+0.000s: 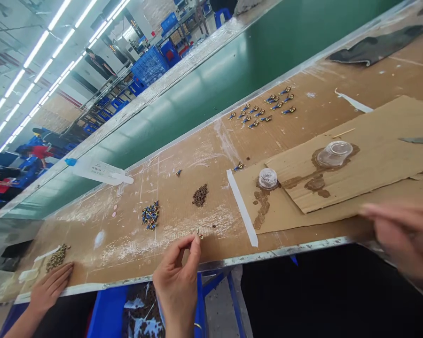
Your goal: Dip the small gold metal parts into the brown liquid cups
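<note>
Thumb and forefinger of my left hand (179,272) pinch a tiny figurine part (200,236) above the table's front edge. A heap of small brown discs (199,195) lies just beyond it, with one loose brown disc (214,226) nearer by. To the left is a pile of small blue-and-yellow figurines (150,216). My right hand (405,234) is at the right edge, beside the cardboard sheet (377,136). Motion smears its fingers, so whether they hold anything is unclear. On the cardboard stand two clear plastic cups, a small one (268,178) and a larger one (334,154), among wet stains.
Several figurines (261,111) lie in rows near the green conveyor belt (211,84). A white bottle (100,172) lies at the left. Another person's hand (52,286) rests beside a pile of small parts (57,258). A blade (418,140) lies far right.
</note>
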Demonstrator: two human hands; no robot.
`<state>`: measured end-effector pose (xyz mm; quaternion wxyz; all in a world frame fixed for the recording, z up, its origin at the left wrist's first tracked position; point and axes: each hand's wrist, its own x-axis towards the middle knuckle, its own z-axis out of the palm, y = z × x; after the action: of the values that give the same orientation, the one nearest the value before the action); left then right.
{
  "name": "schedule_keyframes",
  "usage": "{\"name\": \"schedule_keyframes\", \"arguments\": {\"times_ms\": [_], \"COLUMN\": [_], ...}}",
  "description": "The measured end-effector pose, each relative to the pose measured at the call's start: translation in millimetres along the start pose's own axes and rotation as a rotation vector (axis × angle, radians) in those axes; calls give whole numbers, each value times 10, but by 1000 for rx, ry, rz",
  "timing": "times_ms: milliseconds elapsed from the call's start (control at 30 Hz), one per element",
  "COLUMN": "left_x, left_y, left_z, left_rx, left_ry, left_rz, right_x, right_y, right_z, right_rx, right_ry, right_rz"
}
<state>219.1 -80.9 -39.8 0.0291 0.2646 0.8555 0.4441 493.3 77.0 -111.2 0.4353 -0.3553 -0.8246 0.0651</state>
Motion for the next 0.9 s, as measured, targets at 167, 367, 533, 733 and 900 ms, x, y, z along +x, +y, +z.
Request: {"name": "schedule_keyframes", "arguments": {"times_ms": [167,367,533,733,900], "left_x": [-39,-78,-98,-79,-90], "left_y": [-86,-181,-197,-216,-283], "left_z": [-104,-208,-244,-233,-241], "left_rx": [-22,-88,-141,-185,-197], "left_ry": [73,66,55,28,32], "left_rz": [51,100,85,102,81], "right_x": [309,574,602,591,579], "right_y": [-819,-1277,-1310,-1357,-1350], "right_z": [312,749,817,842,849], "right_rx": [397,467,445,432,433], "right_ry": [-331,-567,-637,-656,-651], "right_rz": [-55,-54,-30,-29,-27]}}
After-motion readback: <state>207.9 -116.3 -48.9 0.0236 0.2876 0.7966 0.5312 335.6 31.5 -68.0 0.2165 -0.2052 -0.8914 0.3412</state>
